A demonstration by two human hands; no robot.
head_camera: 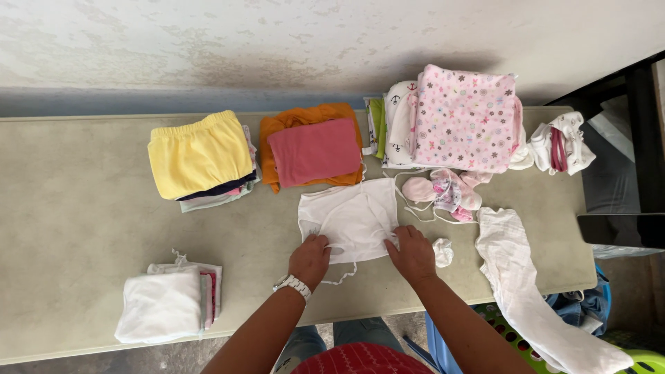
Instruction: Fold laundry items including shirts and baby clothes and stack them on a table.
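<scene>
A small white baby garment with thin ties lies flat in the middle of the grey table. My left hand, with a white watch on its wrist, grips the garment's lower left edge. My right hand pinches the lower right edge. Both hands rest on the cloth near the table's front.
Folded stacks stand around: yellow-topped pile, pink on orange pile, pink flowered pile, white pile at front left. Small pink caps, a tiny white mitten and a long white cloth lie right. A green basket sits below.
</scene>
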